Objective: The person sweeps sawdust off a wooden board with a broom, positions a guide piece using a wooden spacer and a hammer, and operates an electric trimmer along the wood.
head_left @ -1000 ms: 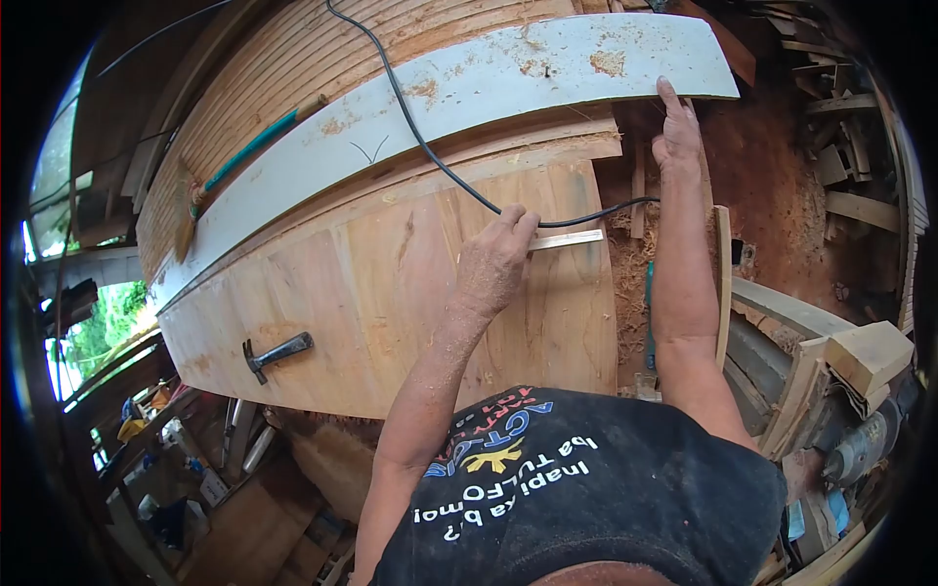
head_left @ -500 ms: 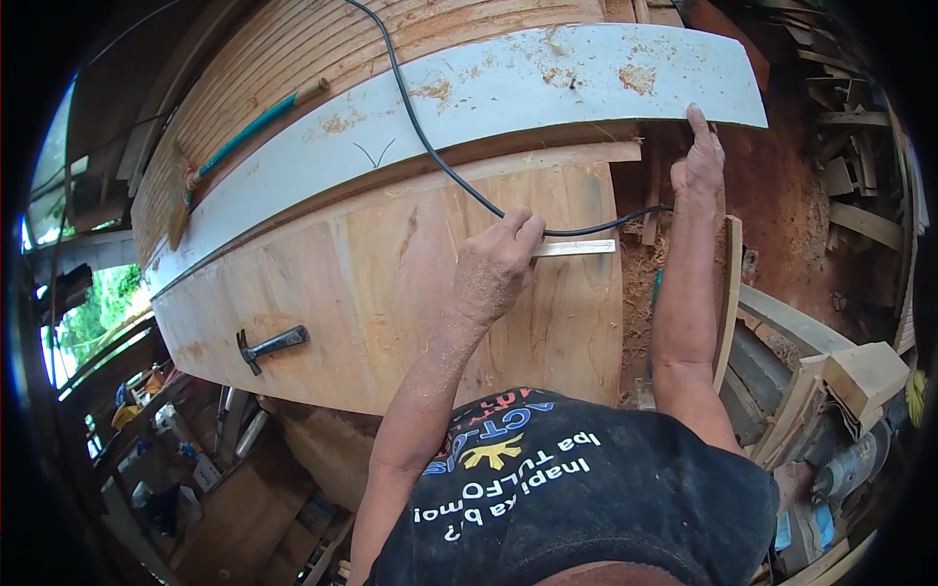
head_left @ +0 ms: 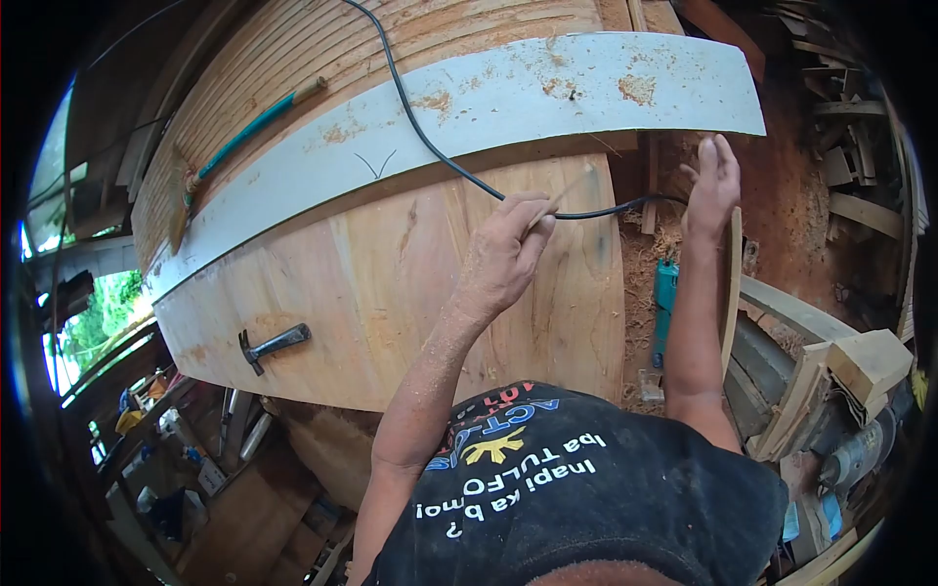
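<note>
My left hand (head_left: 508,249) is closed around a thin pale strip (head_left: 572,191), probably wood, which tilts up and to the right over the plywood panel (head_left: 430,293). A black cord (head_left: 459,174) passes close to its knuckles. My right hand (head_left: 712,190) is open, fingers stretched up and a little apart. Its fingertips are at the near edge of the long white board (head_left: 489,93), close to its right end; I cannot tell whether they touch it. Sawdust and worn patches mark that board, along with a V-shaped pencil mark.
A hammer (head_left: 274,348) lies on the panel's left part. Beyond the white board, a teal-handled tool (head_left: 244,135) rests on grooved planks (head_left: 410,39). A teal power tool (head_left: 664,298) sits in shavings beside my right forearm. Wood offcuts (head_left: 865,376) are stacked at the right.
My right hand has come down from the white board's edge. The strip in my left hand has swung from level to tilted upward. The teal power tool shows more now.
</note>
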Available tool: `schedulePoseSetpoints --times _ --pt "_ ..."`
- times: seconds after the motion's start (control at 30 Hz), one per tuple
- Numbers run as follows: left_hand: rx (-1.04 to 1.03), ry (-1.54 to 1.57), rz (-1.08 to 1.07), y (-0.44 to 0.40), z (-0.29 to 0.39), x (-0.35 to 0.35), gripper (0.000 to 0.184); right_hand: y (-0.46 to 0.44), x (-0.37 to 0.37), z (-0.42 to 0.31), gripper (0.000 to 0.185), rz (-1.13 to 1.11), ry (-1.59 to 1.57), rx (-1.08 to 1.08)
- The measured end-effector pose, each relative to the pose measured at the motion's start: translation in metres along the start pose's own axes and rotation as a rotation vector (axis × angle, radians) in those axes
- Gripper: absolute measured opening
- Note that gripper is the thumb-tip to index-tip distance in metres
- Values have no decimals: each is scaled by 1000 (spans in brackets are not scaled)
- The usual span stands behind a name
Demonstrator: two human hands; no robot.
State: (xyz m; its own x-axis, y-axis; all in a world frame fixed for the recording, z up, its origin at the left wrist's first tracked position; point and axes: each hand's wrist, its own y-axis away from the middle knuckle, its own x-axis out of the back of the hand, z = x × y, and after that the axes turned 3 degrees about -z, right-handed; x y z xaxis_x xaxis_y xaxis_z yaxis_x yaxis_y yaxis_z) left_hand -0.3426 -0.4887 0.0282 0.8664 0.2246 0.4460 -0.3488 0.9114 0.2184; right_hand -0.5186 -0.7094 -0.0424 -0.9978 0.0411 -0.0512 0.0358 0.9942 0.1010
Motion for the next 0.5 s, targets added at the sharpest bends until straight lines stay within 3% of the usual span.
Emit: schedulePoseSetpoints --times 0.1,0.17,0.27,0.47,0.5 --pt "354 332 -128 -2 20 3 42 52 10 -11 31 -391 206 189" --pt "364 396 -120 -5 15 -7 50 79 2 -22 23 -642 395 307" --pt "348 408 -70 -6 10 -11 60 93 1 -16 22 -746 618 615" --pt "247 476 39 1 1 -34 65 96 -5 -53 25 -823 733 389" --pt "225 493 51 0 2 -41 65 96 -5 -55 26 -872 739 430"
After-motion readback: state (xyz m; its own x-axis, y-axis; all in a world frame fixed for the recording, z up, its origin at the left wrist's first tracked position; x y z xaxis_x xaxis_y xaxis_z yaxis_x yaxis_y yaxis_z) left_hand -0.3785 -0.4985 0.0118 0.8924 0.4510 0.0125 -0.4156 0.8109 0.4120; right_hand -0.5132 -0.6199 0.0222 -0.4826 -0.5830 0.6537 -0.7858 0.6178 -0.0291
